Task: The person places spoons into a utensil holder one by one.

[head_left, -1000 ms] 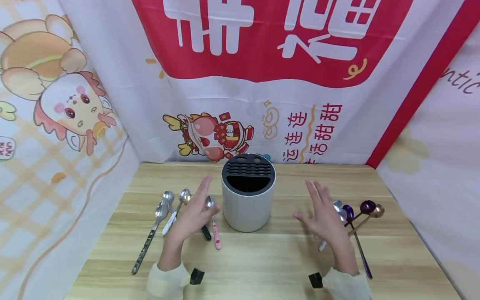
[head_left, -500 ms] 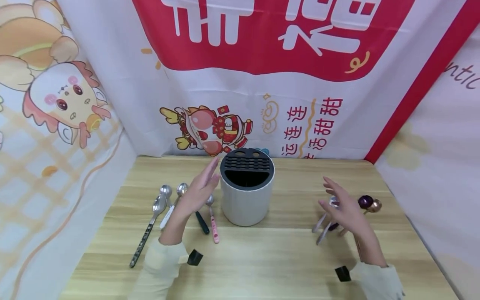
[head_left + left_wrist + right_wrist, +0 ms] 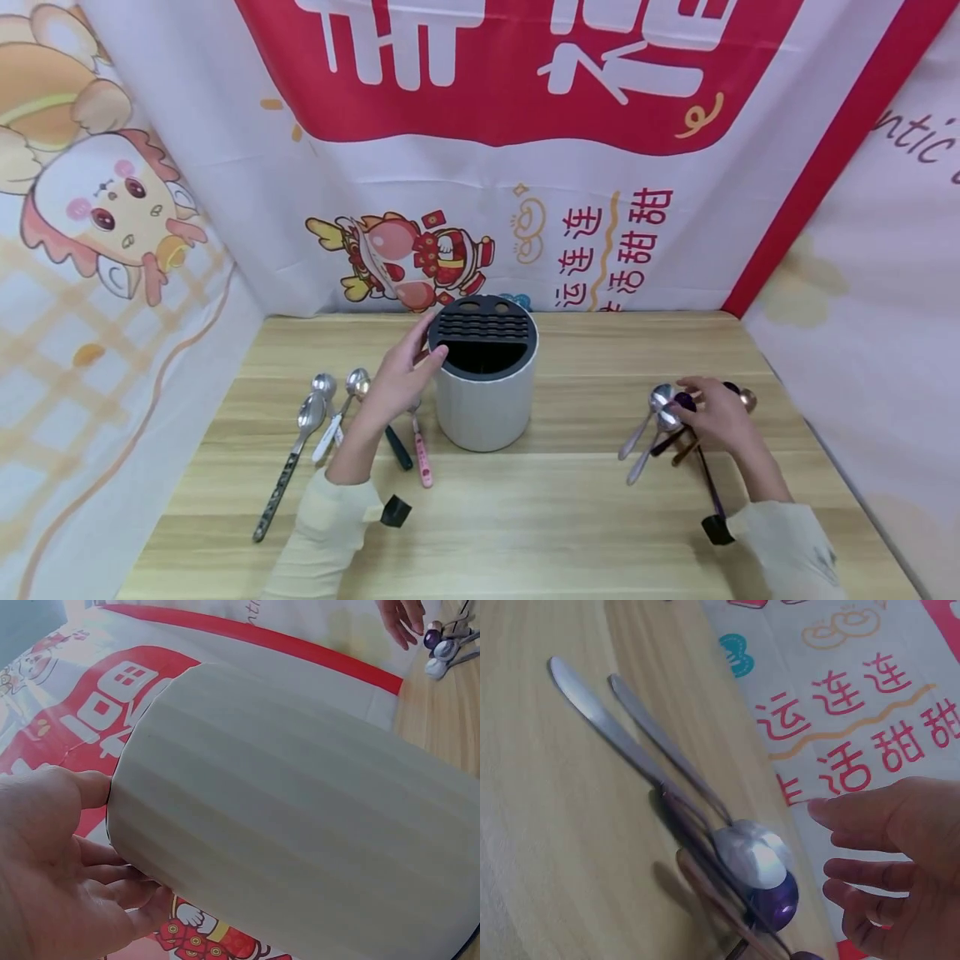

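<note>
A white cylindrical utensil holder (image 3: 483, 417) with a black slotted lid (image 3: 480, 325) stands upright at the middle. My left hand (image 3: 397, 383) holds its upper left rim, the thumb at the rim and the other fingers partly hidden behind the wall. In the left wrist view the holder's ribbed wall (image 3: 300, 810) fills most of the picture. Over the spoons on the right hovers my right hand (image 3: 723, 412), its fingers loosely bent with nothing between them. Nearest to it lie silver spoons (image 3: 754, 859) and a purple spoon (image 3: 780, 900), crossing one another. A copper-coloured spoon (image 3: 747, 400) is partly covered by the hand.
Several spoons lie left of the holder, among them one with a black patterned handle (image 3: 277, 492), one with a white handle (image 3: 327, 440), one dark green handle (image 3: 399, 447) and one pink handle (image 3: 422, 458). A printed cloth (image 3: 480, 183) hangs behind the wooden table (image 3: 525, 517).
My left hand has moved in to the holder's rim and now holds it. My right hand has shifted right, over the right-hand spoons. The spoons and the holder have stayed in place.
</note>
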Tool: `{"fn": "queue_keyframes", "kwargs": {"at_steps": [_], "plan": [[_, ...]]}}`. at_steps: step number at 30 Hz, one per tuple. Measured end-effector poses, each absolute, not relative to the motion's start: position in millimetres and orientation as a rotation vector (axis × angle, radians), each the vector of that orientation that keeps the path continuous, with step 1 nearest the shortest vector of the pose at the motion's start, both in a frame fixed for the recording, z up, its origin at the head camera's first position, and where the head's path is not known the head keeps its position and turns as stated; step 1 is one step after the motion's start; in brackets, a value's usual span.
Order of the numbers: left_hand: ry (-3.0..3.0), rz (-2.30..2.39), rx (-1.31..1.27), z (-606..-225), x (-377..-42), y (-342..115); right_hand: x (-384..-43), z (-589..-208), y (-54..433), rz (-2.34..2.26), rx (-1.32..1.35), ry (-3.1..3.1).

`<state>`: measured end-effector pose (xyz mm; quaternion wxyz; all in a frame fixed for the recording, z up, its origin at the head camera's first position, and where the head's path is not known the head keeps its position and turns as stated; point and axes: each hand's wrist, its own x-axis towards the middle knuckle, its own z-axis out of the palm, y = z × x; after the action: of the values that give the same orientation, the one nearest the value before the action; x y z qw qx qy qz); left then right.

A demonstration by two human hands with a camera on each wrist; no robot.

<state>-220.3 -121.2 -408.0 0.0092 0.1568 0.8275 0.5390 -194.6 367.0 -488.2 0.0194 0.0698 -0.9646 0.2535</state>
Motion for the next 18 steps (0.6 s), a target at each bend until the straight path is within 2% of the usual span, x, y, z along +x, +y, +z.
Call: {"fn": "queue_keyframes", "kwargs": {"at_steps": [18], "plan": [[2.549,1.719,0.457,-409.3,-218.3,-121.0,-201.8,-516.0,372.0,0.661,0.135,-3.068]]}}
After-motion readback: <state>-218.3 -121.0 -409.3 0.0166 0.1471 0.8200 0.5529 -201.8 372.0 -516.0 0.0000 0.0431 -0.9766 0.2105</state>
